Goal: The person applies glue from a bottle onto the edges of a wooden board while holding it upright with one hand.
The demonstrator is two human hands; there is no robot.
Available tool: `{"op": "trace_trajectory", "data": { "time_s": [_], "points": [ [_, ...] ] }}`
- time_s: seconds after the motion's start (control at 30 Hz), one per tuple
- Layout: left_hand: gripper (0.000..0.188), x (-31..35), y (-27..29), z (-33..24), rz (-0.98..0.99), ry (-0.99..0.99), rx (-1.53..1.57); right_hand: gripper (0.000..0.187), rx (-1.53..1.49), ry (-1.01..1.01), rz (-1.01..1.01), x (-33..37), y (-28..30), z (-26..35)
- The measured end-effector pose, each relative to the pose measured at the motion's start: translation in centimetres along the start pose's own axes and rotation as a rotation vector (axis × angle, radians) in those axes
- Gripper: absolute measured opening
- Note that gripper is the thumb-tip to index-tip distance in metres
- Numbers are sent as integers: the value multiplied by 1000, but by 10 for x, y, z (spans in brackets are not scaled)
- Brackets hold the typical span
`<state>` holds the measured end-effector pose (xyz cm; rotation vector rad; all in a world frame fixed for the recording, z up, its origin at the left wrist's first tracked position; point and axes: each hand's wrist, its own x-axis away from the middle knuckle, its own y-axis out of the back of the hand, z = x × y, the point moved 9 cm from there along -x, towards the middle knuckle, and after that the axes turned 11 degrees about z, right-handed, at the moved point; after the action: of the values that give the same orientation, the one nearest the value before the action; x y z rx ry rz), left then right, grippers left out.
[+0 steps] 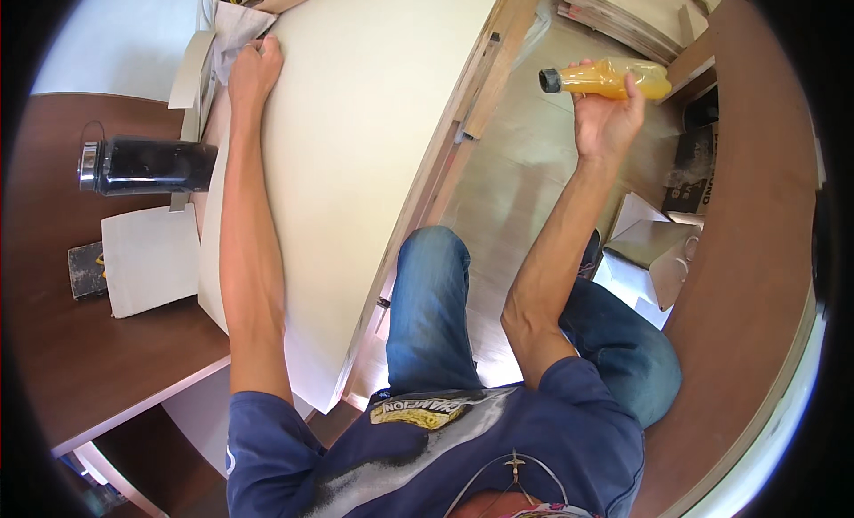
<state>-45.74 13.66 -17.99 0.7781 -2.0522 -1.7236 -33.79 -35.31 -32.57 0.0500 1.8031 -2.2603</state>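
Across the middle of the view, a big pale board (356, 162) lies slanted, its lower corner hanging past the edge of a dark brown table (53, 358). Beneath and to the right of it the tan floor (525, 162) shows, with a stack of flat cardboard sheets (623, 15) at the top right and a curved brown counter (756, 251) along the right side. A white folded box (654, 255) sits on the floor by the person's blue-jeaned knee.

On the table to the left rests a sheet of white paper (149, 258), just beside the board's edge, with a small dark pad (86, 271) poking out from under its left side. Above the paper a black flask with a silver cap (147, 165) lies on its side, touching the board's edge.

The left hand (253, 68) is curled into a loose fist, pressed on the far corner of the board. The right hand (607, 117) is raised over the floor, well apart from the board, fingers wrapped tight around a small plastic bottle of orange drink (609, 78), held nearly level with its black cap pointing left.
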Motion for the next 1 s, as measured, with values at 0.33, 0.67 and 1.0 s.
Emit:
{"op": "trace_trajectory", "data": {
  "time_s": [0.33,0.67,1.0],
  "points": [
    [63,-1,0,10,-9,23,7,57,218,211,158,8,-45,29],
    [63,4,3,5,-25,15,39,38,436,263,166,4,-67,34],
    [62,5,5,4,-60,-5,34,32,436,274,137,3,-72,26]
  ]
}}
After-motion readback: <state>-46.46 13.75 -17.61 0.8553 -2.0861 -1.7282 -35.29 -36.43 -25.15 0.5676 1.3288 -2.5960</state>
